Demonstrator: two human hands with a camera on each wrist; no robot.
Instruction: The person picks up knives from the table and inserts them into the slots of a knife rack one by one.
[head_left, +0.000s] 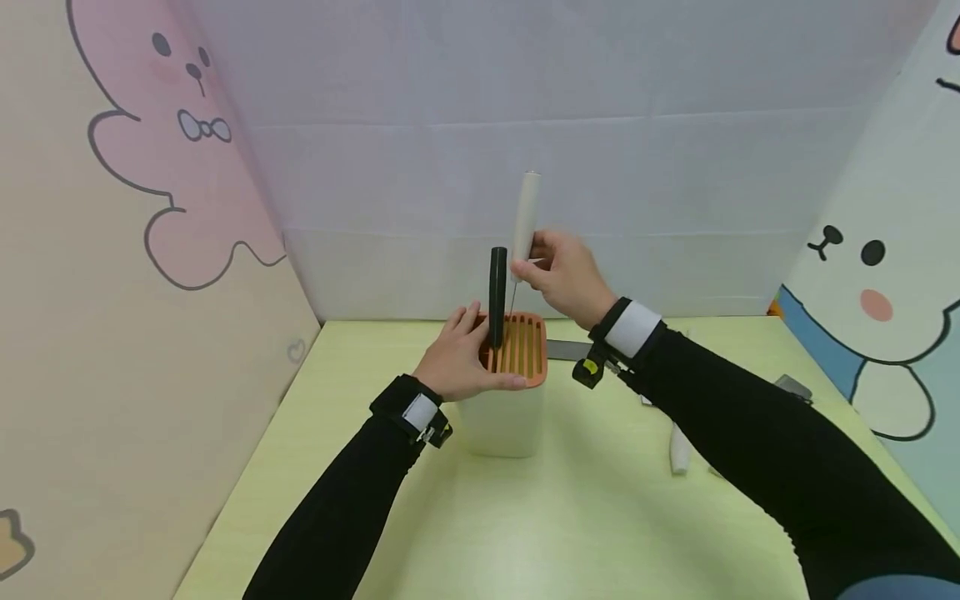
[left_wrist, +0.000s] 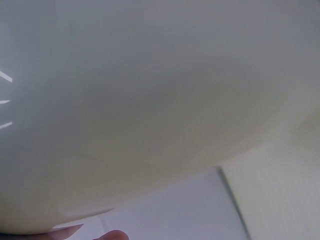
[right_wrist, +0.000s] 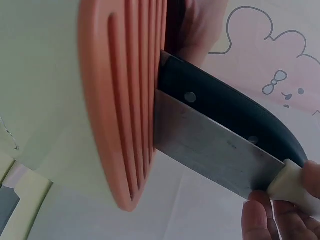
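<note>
A white knife block (head_left: pixel 501 421) with an orange slotted top (head_left: pixel 525 346) stands on the pale green table (head_left: pixel 570 517). My left hand (head_left: pixel 459 360) grips the block's top, thumb along the near edge. A black-handled knife (head_left: pixel 498 293) stands in a left slot. My right hand (head_left: pixel 557 271) pinches a white-handled knife (head_left: pixel 525 215) upright, its blade lowered into a slot beside the black one. The right wrist view shows that steel blade (right_wrist: pixel 210 150) partly inside the orange slotted top (right_wrist: pixel 122 100), next to the black handle (right_wrist: pixel 225 107). The block's white wall (left_wrist: pixel 150 100) fills the left wrist view.
A loose blade (head_left: pixel 566 350) lies flat on the table behind the block. A white-handled utensil (head_left: pixel 678 450) and a grey object (head_left: pixel 792 387) lie to the right, partly hidden by my right sleeve. Cartoon-printed walls enclose the table on three sides.
</note>
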